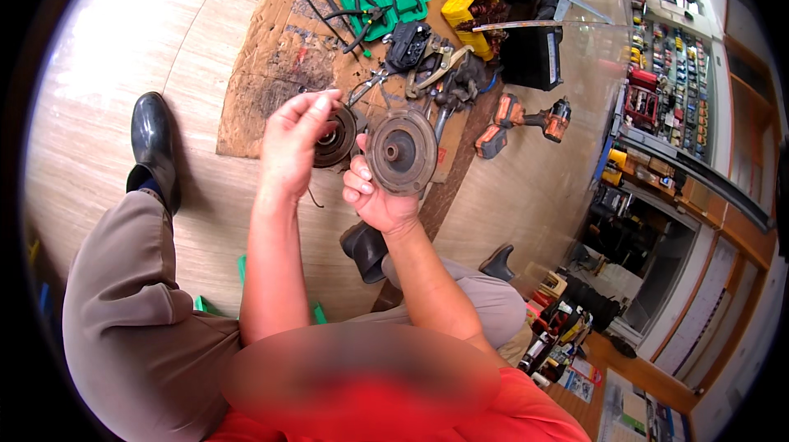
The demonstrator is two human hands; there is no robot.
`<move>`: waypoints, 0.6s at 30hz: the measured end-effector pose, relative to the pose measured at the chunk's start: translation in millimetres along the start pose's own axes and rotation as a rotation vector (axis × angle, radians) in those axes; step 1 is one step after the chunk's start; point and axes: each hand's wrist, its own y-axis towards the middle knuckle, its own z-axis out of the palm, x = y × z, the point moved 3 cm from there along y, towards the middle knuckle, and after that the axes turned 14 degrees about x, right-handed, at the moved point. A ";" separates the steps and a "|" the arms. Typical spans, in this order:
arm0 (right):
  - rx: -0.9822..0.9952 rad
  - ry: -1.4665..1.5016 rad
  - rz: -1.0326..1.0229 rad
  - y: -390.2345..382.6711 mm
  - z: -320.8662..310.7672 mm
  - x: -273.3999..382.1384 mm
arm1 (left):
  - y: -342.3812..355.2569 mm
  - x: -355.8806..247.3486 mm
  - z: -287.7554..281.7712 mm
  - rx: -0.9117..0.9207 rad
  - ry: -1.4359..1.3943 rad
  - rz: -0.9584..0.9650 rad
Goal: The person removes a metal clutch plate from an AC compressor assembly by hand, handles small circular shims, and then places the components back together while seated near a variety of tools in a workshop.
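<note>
One round metal disc (pixel 417 164) rests in the right hand (pixel 384 205), which grasps its edge between six and nine o'clock. It looks rigid and fairly heavy, perhaps slick with grime; the broad edge seems the surest hold. At the disc's nine o'clock, the left hand (pixel 292 136) partly covers a dark ringed part (pixel 343 146), fingers toward one o'clock; whether they pinch anything, I cannot tell.

Head camera: worn on the person's head, we look down at the floor (pixel 90 72), upright.
Red shirt (pixel 526 413): lies nearest us, along the lower edge.
Left hand (pixel 292 142) and right hand (pixel 382 202): we view them from above, mid-picture.
Shelves (pixel 674 85): we catch these farther off, rightward.
Rim: our fisheye bends straight edges.
</note>
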 end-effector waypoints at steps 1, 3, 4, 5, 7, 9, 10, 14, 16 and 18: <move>0.008 -0.019 -0.002 -0.6 -2.6 0.3 | -0.6 -3.7 -7.7 0.029 0.009 0.000; -0.013 -0.057 -0.013 -1.6 -5.3 0.3 | -2.6 -14.8 -12.2 0.079 0.058 0.004; -0.025 -0.075 -0.021 -1.5 -6.3 0.0 | -4.6 -20.8 -8.9 0.107 0.133 -0.027; -0.035 -0.087 -0.024 -1.6 -10.5 -0.6 | -6.8 -26.7 -3.4 0.135 0.209 -0.058; -0.057 -0.108 -0.035 -1.4 -18.0 -2.4 | -10.6 -33.4 10.0 0.187 0.335 -0.047; -0.063 -0.134 -0.027 0.2 -18.9 -1.6 | -14.8 -36.4 20.0 0.252 0.300 -0.077; -0.067 -0.146 -0.023 1.9 -18.4 -1.0 | -16.0 -36.8 22.9 0.283 0.283 -0.094; -0.178 -0.303 -0.017 3.5 -22.6 0.9 | -16.5 -39.0 19.8 0.347 0.340 -0.073; -0.235 -0.344 -0.035 3.8 -17.5 1.9 | -16.3 -39.0 16.3 0.336 0.386 -0.075; -0.222 -0.403 -0.057 4.9 -20.4 3.3 | -14.2 -35.8 8.6 0.324 0.421 -0.087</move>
